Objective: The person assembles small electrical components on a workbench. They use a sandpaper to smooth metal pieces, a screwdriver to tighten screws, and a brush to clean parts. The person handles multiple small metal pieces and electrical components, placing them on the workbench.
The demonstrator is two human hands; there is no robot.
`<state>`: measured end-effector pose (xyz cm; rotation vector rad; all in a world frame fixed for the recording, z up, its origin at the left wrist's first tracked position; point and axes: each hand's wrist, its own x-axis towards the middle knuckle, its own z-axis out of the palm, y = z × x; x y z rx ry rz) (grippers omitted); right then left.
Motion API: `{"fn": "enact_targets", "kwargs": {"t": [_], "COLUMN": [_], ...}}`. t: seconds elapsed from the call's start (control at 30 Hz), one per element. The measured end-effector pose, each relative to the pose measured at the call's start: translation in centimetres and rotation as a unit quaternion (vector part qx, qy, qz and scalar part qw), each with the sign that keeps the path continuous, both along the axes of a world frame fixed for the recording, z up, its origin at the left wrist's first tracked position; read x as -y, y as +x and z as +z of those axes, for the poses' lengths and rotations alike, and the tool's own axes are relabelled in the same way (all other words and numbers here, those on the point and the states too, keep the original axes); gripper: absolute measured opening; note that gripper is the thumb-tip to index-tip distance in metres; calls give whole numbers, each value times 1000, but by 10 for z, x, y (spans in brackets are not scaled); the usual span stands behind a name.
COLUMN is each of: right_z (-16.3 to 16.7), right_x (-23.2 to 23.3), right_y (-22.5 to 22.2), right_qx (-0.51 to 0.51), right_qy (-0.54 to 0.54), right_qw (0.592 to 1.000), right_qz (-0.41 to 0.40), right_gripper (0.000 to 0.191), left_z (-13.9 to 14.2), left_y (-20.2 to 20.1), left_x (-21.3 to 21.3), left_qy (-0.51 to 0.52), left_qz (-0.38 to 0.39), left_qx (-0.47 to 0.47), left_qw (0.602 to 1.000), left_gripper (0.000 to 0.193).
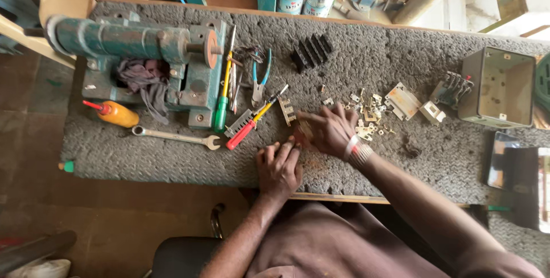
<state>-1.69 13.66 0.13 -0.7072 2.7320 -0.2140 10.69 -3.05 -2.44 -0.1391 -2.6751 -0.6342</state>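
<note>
My left hand (279, 167) rests near the front edge of the grey carpeted bench (143, 152), fingers curled toward a small metal part that I cannot make out clearly. My right hand (327, 130), with a striped wristband, lies just beyond it, fingers closed over a small brass-coloured part (303, 129); the two hands touch at the fingertips. A small toothed metal strip (287, 110) lies just beyond the hands. Several small metal contacts and screws (369, 109) are scattered to the right of my right hand.
A green bench vise (143, 54) with a rag stands at back left. An orange oil bottle (114, 113), a spanner (175, 136), screwdrivers (252, 120), pliers (259, 80), a black finned block (311, 51) and a metal box (499, 86) lie around.
</note>
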Motion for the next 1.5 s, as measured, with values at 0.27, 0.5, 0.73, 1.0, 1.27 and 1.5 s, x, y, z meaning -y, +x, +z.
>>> {"fn": "enact_targets", "kwargs": {"t": [0.27,0.5,0.73,1.0,1.27,1.5], "right_z": [-19,7,22,18,58,65], "right_x": [2,20,28,1,9,12], "right_y": [-17,-39,-51,-12,64,77], "right_qx": [-54,-51,-79,234,478,519], "right_qy": [-1,-79,-111,-729,-861,-827], "right_qw": [998,994,987,627,147,139], "right_qz": [34,62,91,-146,92,164], "right_gripper": [70,67,66,66,74,72], "left_z": [7,7,-4,-2,8,6], "left_y": [1,-2,-9,-11,-9,-8], "left_x": [-5,4,5,7,0,0], "left_qy": [-10,-13,-10,-4,-10,-31], "left_qz": [0,3,15,17,27,35], "left_qx": [14,-10,-5,-52,-47,2], "left_qw": [1000,1000,1000,998,998,999], "left_gripper": [35,36,34,37,32,39]}}
